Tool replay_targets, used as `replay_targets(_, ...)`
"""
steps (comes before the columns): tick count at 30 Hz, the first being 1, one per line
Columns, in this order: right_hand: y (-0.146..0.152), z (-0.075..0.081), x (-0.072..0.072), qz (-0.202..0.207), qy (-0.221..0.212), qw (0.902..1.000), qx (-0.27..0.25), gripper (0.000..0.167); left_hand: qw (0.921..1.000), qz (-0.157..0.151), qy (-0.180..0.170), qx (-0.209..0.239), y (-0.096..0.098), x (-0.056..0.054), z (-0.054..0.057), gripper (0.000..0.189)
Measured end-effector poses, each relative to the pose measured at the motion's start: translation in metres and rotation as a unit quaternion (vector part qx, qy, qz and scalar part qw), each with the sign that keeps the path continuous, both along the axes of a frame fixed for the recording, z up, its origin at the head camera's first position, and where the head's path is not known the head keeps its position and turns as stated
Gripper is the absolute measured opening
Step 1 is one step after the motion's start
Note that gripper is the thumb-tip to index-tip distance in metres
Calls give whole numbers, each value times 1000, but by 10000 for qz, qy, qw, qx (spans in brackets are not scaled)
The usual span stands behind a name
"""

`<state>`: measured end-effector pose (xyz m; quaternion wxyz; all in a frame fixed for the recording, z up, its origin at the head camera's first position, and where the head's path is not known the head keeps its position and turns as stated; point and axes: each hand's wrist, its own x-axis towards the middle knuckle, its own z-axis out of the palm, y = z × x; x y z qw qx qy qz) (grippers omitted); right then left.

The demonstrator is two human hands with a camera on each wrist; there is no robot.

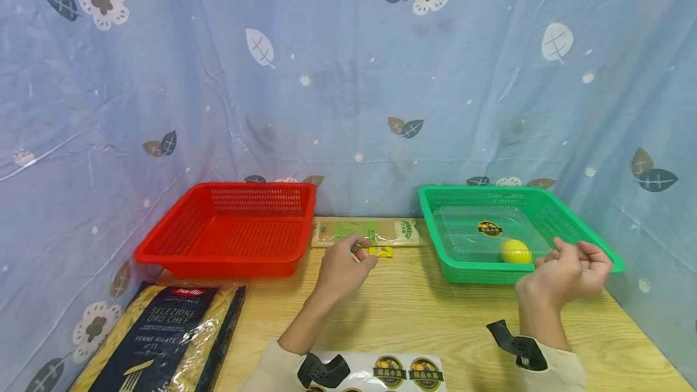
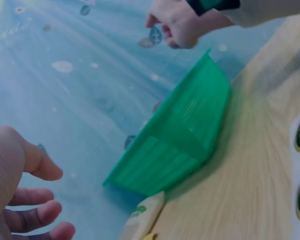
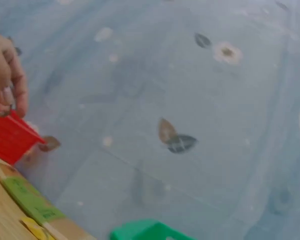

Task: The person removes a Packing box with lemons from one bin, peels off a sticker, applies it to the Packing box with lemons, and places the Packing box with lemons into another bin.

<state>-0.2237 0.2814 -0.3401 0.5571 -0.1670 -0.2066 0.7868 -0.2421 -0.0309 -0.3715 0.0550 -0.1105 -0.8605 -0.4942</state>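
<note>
My left hand (image 1: pixel 344 265) hovers over the middle of the table with fingers loosely bent, holding nothing. Just beyond it lies a small yellow packet (image 1: pixel 381 251), in front of a flat package of dried noodles (image 1: pixel 386 232). Over the front right rim of the green basket (image 1: pixel 463 273) is my right hand (image 1: pixel 566 274), slightly blurred, its fingers loosely curled with nothing visible in them. Inside that basket are a clear plastic box (image 1: pixel 457 231) with a round black-and-gold sticker (image 1: pixel 490 228) and a round yellow ball-like thing (image 1: pixel 515 251).
A red basket (image 1: pixel 223 266) stands at the back left. At the front left lies a bag of penne pasta (image 1: pixel 163 337). A sheet of round stickers (image 1: pixel 408 371) sits at the near edge. Behind everything hangs a blue curtain (image 1: pixel 337 77).
</note>
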Motion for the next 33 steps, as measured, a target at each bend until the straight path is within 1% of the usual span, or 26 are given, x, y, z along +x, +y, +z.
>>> replay_targets(4,-21,6,2,248,150,9968,746,18,9997,-3,235,84,-9,9,-3,20)
replay_targets(6,-31,6,4,415,233,9919,1175,16,9993,1,353,74,-15,14,-5,20)
replay_targets(8,-40,5,6,678,421,9841,1589,15,9986,5,526,54,-20,19,-7,22)
replay_targets(11,-51,4,8,1148,721,9663,2186,12,9971,4,750,97,-28,26,-10,28)
replay_targets(14,-59,2,9,1491,848,9456,2764,10,9948,2,1002,195,-35,31,-11,33)
replay_targets(17,-65,0,10,1613,796,9257,3328,7,9918,7,1256,219,-41,33,-12,37)
replay_targets(20,-70,-3,12,1690,735,9079,3764,5,9898,-9,1415,157,-46,35,-14,41)
replay_targets(23,-72,-7,15,1785,562,8888,4184,7,9901,-37,1404,53,-50,37,-16,46)
replay_targets(24,-73,-9,16,1828,469,8814,4331,9,9905,-44,1378,16,-51,38,-17,48)
replay_targets(26,-75,-11,18,1878,111,8645,4661,14,9912,-77,1319,-98,-52,40,-16,51)
replay_targets(27,-75,-13,19,1912,-26,8547,4826,17,9917,-107,1268,-168,-53,40,-16,53)
replay_targets(28,-76,-14,21,1954,-118,8419,5029,20,9920,-135,1226,-262,-54,41,-14,54)
replay_targets(29,-76,-16,22,1955,-293,8275,5255,22,9919,-172,1201,-379,-55,42,-13,56)
replay_targets(31,-77,-19,24,1925,-555,7955,5719,27,9902,-251,1195,-681,-59,43,-11,60)
replay_targets(33,-77,-21,26,1837,-654,7591,6210,33,9869,-305,1247,-982,-63,44,-9,64)
